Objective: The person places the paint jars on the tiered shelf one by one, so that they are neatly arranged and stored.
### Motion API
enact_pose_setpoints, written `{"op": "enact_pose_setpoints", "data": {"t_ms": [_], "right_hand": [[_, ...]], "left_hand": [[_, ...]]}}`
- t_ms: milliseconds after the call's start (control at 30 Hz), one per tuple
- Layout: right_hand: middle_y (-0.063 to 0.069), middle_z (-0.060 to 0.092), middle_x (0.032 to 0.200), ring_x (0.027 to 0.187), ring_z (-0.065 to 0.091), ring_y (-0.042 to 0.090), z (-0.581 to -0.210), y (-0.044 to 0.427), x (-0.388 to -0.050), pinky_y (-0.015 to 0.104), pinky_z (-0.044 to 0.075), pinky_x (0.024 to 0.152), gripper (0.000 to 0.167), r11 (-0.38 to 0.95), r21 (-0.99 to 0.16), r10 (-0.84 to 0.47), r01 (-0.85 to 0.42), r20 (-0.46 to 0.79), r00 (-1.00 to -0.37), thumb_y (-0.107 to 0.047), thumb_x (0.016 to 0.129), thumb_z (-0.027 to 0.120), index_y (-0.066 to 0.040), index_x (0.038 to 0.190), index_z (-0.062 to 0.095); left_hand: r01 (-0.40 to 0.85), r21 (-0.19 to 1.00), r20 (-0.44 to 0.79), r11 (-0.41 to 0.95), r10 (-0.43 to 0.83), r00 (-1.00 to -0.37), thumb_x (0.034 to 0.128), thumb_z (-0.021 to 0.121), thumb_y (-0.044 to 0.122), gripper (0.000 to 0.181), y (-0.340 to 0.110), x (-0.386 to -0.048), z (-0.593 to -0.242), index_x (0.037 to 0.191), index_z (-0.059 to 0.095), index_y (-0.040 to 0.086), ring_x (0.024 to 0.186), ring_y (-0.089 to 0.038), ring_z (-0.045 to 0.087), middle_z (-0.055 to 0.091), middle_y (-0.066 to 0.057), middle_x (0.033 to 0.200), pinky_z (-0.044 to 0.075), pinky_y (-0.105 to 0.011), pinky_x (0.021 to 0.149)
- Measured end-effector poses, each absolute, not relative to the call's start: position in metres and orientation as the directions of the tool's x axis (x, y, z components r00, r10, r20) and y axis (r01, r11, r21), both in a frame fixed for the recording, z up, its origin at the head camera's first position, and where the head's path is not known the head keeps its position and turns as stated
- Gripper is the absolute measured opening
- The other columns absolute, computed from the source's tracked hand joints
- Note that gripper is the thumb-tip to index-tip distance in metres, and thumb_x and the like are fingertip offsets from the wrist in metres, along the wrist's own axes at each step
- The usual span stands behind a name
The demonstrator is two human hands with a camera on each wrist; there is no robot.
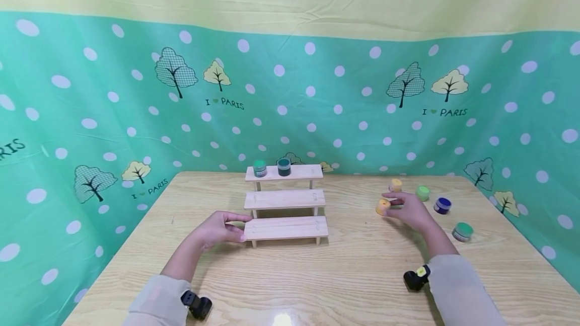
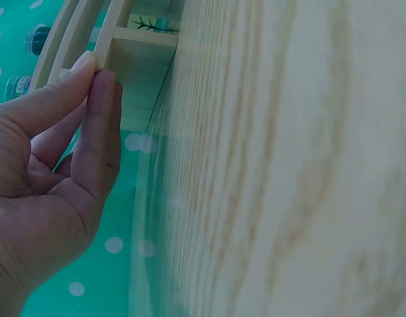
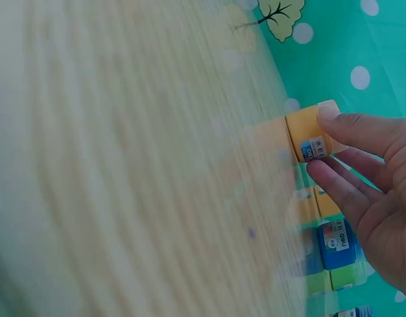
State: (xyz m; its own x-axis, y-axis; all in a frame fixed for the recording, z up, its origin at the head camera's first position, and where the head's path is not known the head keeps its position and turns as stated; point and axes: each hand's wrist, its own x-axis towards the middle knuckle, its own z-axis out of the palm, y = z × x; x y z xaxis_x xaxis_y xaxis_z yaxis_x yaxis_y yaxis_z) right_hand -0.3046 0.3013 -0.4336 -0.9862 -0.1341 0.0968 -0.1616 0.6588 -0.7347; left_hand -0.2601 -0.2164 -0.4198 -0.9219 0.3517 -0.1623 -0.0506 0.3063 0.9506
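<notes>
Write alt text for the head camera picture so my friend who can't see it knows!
A person's right grip pinches an orange jar at a wooden table, while the left grip holds the left end of the lowest step of a three-step wooden stand. Two jars sit on its top step; four more jars stand at the right.

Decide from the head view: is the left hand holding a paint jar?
No, the left hand pinches the left end of the lowest wooden shelf.
</notes>
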Motion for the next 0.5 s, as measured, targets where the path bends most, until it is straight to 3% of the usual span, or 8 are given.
{"op": "enact_pose_setpoints", "data": {"t_ms": [200, 500], "right_hand": [[0.024, 0.06, 0.125, 0.111, 0.057, 0.039, -0.4353, 0.3003, -0.3085, 0.045, 0.052, 0.09, 0.05, 0.666, -0.726, -0.141, -0.174, 0.106, -0.984, -0.01, 0.084, 0.077, 0.002, 0.129, 0.06], [0.021, 0.062, 0.122, 0.11, 0.058, 0.036, -0.4338, 0.2995, -0.3107, 0.04, 0.053, 0.088, 0.045, 0.65, -0.745, -0.103, -0.149, 0.108, -0.989, -0.013, 0.086, 0.076, -0.001, 0.127, 0.063]], "left_hand": [[-0.053, 0.953, -0.159, 0.297, 0.346, -0.925, 0.0769, 0.075, -0.011, 0.053, -0.2172, -0.2603, -0.4211, 0.128, 0.06, -0.006, 0.092, -0.024, 0.068, 0.062, -0.025, 0.12, 0.058, -0.034, 0.076], [-0.059, 0.95, -0.168, 0.307, 0.342, -0.924, 0.0767, 0.077, -0.008, 0.054, -0.2188, -0.2637, -0.4238, 0.128, 0.06, -0.004, 0.092, -0.024, 0.068, 0.065, -0.022, 0.115, 0.058, -0.035, 0.077]]}}
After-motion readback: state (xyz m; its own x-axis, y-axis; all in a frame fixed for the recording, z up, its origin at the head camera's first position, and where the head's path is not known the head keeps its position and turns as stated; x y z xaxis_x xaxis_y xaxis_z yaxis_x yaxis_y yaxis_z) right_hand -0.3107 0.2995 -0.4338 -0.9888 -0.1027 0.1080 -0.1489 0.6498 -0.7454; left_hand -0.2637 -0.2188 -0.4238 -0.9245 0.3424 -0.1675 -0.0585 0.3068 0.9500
